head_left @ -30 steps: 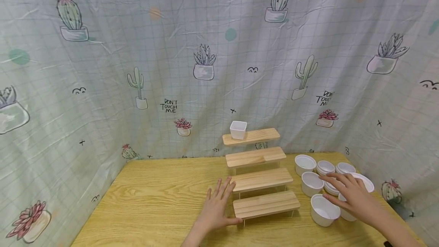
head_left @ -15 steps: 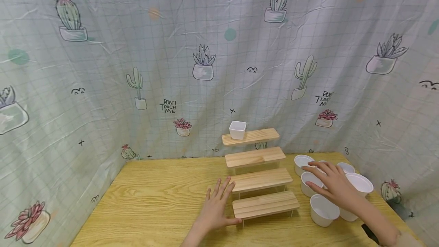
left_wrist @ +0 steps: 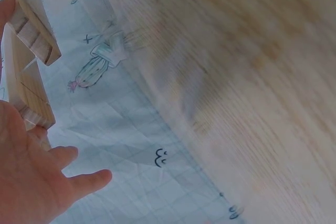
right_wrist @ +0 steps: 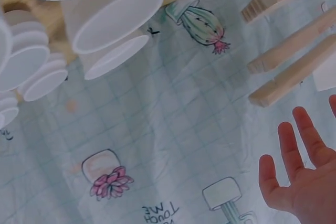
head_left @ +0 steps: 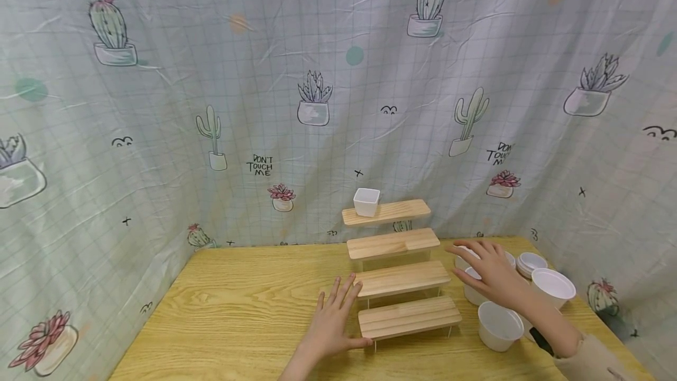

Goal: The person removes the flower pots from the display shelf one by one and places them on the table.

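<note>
A stepped wooden stand (head_left: 409,316) with several pale plank tiers rises near the middle of the table. On the left end of its top plank sits a small square white cup (head_left: 367,202). My left hand (head_left: 332,322) lies along the stand's left side, fingers spread, thumb at the lowest plank; the left wrist view shows plank ends (left_wrist: 34,95) beside it. Over the group of white cups my right hand (head_left: 494,272) hovers with fingers extended, hiding parts of them. Nothing shows in that hand (right_wrist: 310,177) in the right wrist view.
White round cups, several in number, stand right of the stand, including a front cup (head_left: 499,325), a wide cup (head_left: 553,286) and a small stack (head_left: 531,263). A cactus-print curtain (head_left: 254,104) hangs behind the wooden table (head_left: 227,310) and along both sides.
My right hand has moved left from above the right-hand cups towards the back left ones, its forearm following. My left hand, the stand and the square cup stay put.
</note>
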A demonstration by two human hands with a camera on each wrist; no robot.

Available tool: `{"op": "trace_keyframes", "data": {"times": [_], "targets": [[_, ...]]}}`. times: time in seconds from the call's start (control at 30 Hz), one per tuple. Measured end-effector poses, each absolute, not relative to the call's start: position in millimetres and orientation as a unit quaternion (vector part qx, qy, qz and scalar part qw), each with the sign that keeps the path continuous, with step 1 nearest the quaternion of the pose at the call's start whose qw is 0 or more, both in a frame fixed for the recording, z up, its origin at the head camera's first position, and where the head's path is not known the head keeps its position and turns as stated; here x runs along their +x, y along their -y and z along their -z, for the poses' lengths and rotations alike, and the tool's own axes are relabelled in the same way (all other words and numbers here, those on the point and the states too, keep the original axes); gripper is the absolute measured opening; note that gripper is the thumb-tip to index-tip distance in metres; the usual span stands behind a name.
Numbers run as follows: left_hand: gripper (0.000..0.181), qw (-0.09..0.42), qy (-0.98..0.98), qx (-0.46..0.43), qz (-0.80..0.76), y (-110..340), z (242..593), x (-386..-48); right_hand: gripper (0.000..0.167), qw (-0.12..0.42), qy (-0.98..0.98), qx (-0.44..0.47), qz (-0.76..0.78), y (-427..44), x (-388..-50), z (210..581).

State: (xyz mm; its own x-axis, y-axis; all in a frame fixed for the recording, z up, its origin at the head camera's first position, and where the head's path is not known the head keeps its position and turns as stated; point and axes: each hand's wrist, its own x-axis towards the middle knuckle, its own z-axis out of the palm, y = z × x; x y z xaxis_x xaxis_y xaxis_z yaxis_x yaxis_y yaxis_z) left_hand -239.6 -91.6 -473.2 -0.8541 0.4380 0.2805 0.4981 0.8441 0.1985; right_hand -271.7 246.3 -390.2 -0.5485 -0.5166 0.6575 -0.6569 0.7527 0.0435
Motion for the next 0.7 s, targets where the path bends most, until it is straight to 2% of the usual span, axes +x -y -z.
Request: {"op": "trace_keyframes", "data": {"times": [0.27,0.7], "targets": [[0.106,0.113,0.953,-0.248,0.130,91.5,473.5,-240.4,0.038,0.350,0.857,0.358,-0.124,-225.1,-286.3,385.2],[0.106,0.109,0.953,-0.247,0.137,91.8,475.0,-240.7,0.045,0.336,0.855,0.367,-0.145,-196.4,-300.4,378.8]]}}
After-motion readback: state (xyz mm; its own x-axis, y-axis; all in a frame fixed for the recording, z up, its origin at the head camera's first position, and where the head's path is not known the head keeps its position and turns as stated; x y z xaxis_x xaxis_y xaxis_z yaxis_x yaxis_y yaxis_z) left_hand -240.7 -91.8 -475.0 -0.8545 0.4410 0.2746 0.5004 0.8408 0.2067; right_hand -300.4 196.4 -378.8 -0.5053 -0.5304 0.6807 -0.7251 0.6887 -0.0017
